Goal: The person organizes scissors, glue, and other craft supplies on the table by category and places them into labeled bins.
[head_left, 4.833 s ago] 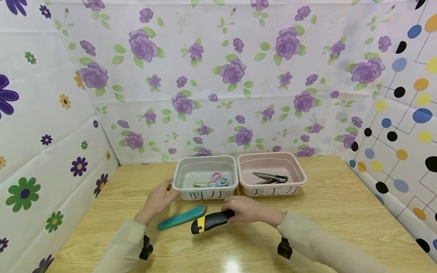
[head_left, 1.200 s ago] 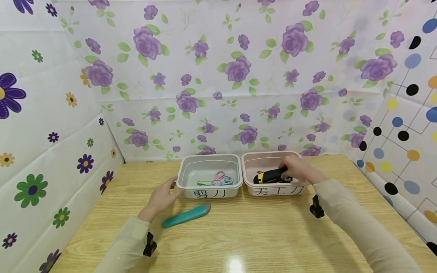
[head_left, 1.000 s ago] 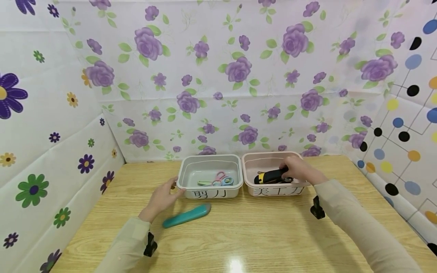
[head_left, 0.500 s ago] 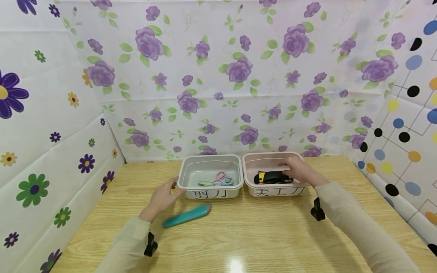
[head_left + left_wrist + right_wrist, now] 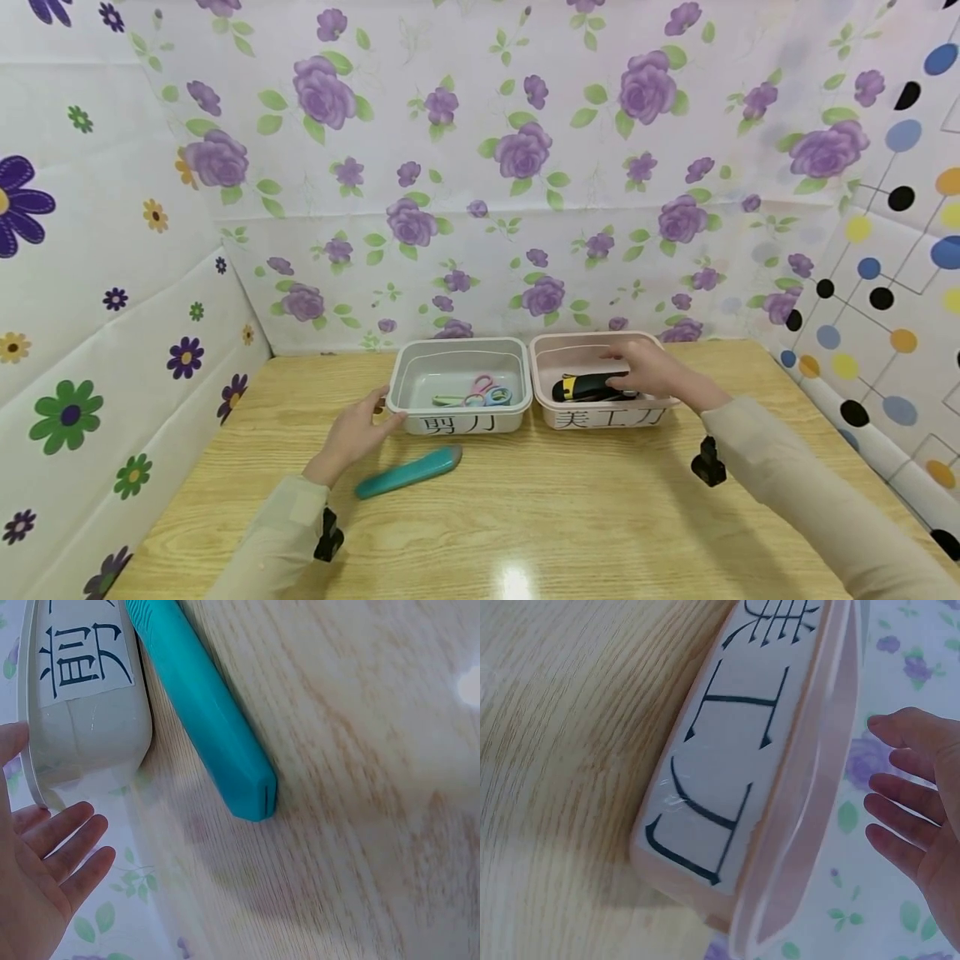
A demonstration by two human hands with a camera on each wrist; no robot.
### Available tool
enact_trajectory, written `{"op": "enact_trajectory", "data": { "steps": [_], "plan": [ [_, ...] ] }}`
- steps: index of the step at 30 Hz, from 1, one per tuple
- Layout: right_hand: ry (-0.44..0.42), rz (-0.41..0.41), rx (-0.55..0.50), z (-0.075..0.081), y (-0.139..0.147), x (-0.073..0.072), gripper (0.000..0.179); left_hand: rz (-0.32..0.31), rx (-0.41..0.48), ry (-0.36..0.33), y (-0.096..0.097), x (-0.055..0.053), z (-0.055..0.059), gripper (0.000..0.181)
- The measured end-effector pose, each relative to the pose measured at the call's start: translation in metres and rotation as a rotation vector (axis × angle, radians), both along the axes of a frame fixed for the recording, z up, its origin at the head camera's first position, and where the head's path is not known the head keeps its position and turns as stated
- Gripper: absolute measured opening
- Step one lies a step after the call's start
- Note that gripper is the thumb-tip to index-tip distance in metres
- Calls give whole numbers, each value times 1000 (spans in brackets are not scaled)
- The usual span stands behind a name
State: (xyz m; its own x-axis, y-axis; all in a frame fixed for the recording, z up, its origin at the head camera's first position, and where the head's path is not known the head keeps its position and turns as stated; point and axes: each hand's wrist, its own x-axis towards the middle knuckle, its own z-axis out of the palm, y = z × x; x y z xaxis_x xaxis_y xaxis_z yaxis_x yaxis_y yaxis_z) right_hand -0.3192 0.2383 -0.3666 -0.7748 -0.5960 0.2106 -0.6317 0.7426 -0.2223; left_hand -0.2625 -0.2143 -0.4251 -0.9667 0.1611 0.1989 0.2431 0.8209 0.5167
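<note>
In the head view, my right hand hovers at the right side of the pink bin, fingers loosely extended. A black utility knife with a yellow band lies in that bin just below the fingertips. The right wrist view shows the same hand with spread fingers and nothing in its grasp. My left hand rests at the front left corner of the grey bin. Its thumb and index finger touch the rim; the other fingers are outstretched. A teal utility knife lies on the table before the grey bin.
Several scissors with pink, blue and green parts lie in the grey bin. Both bins stand side by side near the table's back edge. Flowered cloth hangs behind, with patterned cloth on both sides.
My right hand has carried the black utility knife from the table into the pink bin and let it go; its fingers have opened. The left hand stays at the grey bin.
</note>
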Motion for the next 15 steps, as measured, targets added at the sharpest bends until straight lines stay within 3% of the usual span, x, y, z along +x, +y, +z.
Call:
{"op": "enact_trajectory", "data": {
  "steps": [10, 15],
  "plan": [
    [97, 94, 29, 12, -10, 12, 40, -4, -6, 3, 0, -1, -1, 68],
    [41, 113, 11, 15, -21, 23, 44, 0, -15, 1, 0, -2, 0, 68]
  ]
}}
